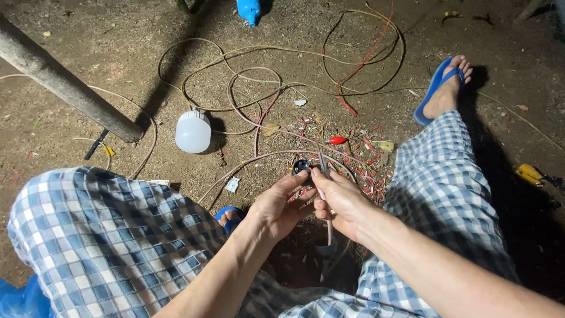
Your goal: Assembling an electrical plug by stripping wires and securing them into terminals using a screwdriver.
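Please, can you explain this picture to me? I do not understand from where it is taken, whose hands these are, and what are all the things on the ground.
The camera sits on a person's head and looks down, so you see that person's own knees in checked trousers and both bare hands. There is no machine. The left hand and the right hand together hold a small black round fitting and a thin pale cable that hangs down between them. On the dirt ground lie a white bulb, loops of loose wire, many small red wire scraps, a red-tipped clip and a grey pole. A foot wears a blue sandal.
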